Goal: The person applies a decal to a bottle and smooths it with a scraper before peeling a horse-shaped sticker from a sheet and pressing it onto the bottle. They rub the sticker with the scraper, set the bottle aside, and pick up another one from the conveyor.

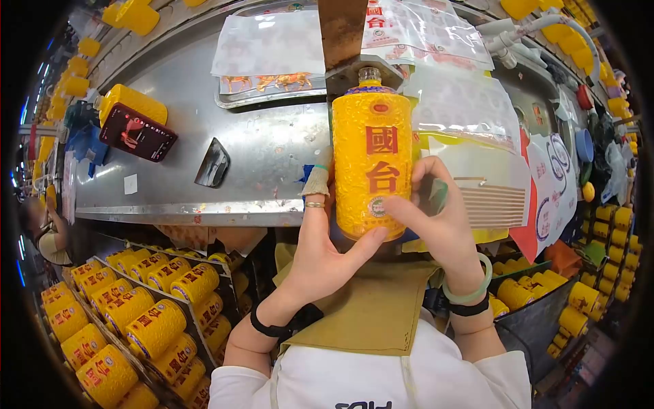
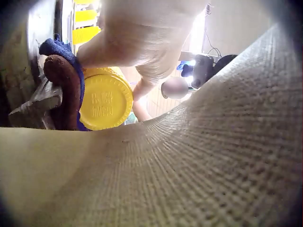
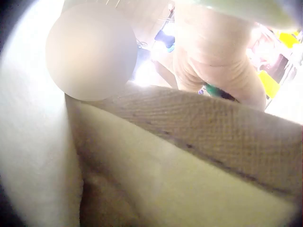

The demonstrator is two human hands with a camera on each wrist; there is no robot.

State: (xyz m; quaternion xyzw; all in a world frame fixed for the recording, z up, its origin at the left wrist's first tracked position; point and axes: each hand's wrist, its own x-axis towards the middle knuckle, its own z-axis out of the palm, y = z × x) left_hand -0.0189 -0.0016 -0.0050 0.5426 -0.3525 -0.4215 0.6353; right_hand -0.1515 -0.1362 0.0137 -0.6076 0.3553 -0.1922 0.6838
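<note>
A yellow embossed bottle [image 1: 354, 150] with red characters lies before me on the bench, its clear neck up at a metal bracket [image 1: 364, 71]. My left hand [image 1: 317, 255] holds its left side, thumb across the lower end; one finger wears a beige finger cover [image 1: 317, 182] and a ring. My right hand [image 1: 446, 232] grips the right side, with its thumb on the small round seal near the base. A green wrap [image 1: 438, 194] covers one right finger. In the left wrist view, the bottle's round base [image 2: 106, 101] shows beside the left hand [image 2: 142, 38].
A phone [image 1: 138, 133] leans on another yellow bottle [image 1: 136, 102] at the left. A dark shiny piece [image 1: 213, 163] and a tray [image 1: 272, 97] with gold decals lie on the bench. Printed sheets [image 1: 470, 116] cover the right side. Crates of yellow bottles [image 1: 157, 327] stand below left.
</note>
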